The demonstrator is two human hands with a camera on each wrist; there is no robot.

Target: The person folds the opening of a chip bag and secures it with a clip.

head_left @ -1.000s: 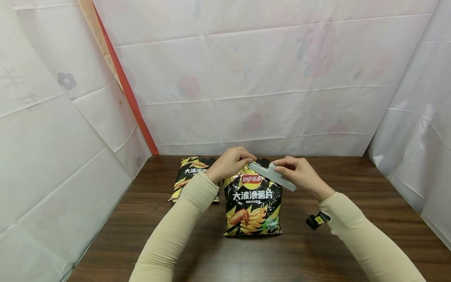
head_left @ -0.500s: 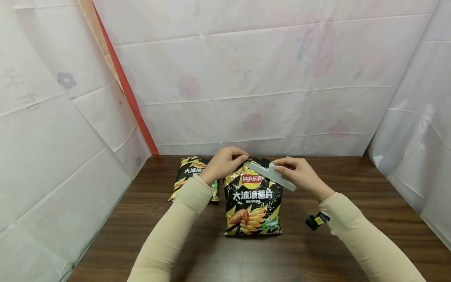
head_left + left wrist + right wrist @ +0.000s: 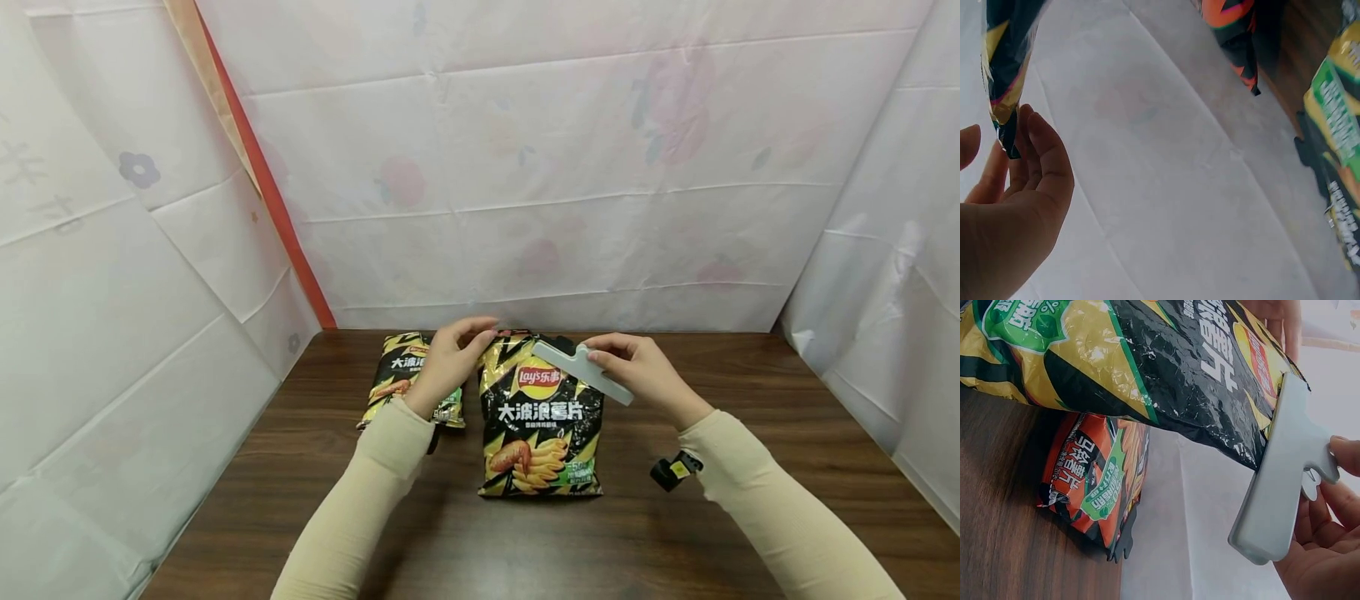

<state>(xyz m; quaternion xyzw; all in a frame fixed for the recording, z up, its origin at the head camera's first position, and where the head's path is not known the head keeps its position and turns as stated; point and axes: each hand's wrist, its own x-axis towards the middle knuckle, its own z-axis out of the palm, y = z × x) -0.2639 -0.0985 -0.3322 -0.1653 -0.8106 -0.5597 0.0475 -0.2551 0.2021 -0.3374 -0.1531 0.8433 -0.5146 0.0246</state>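
Note:
A black and yellow potato chip bag (image 3: 540, 425) stands upright in the middle of the table. A light grey bag clip (image 3: 1282, 469) sits slantwise over its top right corner. My right hand (image 3: 645, 371) pinches the clip's handle between thumb and fingers. At the bag's top left corner is my left hand (image 3: 447, 360). In the left wrist view its fingers (image 3: 1047, 153) lie bent behind the corner's tip, while the thumb is apart from the bag.
A second black and yellow chip bag (image 3: 393, 375) lies to the left with a black clip (image 3: 1313, 156). An orange-red chip bag (image 3: 1094, 475) with a black clip (image 3: 1124, 534) stands behind the front bag. White patterned cloth (image 3: 525, 167) closes the table's back and sides.
My left hand has moved left from the clip's left end to the bag's top left corner. That corner now stands up more. The right hand and clip have hardly moved.

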